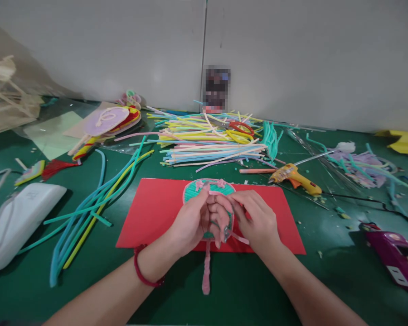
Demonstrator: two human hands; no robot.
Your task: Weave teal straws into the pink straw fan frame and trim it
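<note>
My left hand is closed, palm turned up, over a round teal fan with a pink rim and small pink flowers. My right hand pinches beside it. A pink pipe cleaner runs between the fingers of both hands, its tail hanging below the right one. Some shiny metal shows at my left thumb and by its lower fingers; I cannot make out its kind. The fan's pink handle points toward me. Under the fan lies a red sheet; my hands hide much of the fan's face.
Behind lies a pile of pipe cleaners with scissors on top. A yellow glue gun and a purple device are right. Left are loose pipe cleaners, a white device and a lilac fan.
</note>
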